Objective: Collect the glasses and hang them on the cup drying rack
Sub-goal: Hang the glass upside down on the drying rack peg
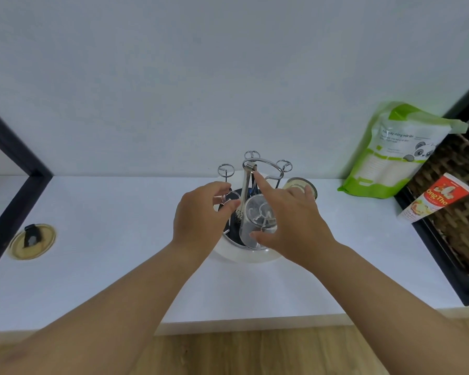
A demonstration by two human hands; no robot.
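We reach both arms over the white counter (pixel 119 266). Our right hand (pixel 290 220) grips one clear glass (pixel 255 223) upside down over the cup drying rack (pixel 255 169), index finger pointing up. Our left hand (pixel 201 212) pinches a second glass (pixel 229 197) beside it. A third glass (pixel 299 185) hangs behind.

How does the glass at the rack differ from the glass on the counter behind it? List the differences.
The glass at the rack sits tilted over a peg, gripped by the right hand; the glass on the counter stands unheld. The first looks colourless; the second has a yellowish tint. Both are transparent.
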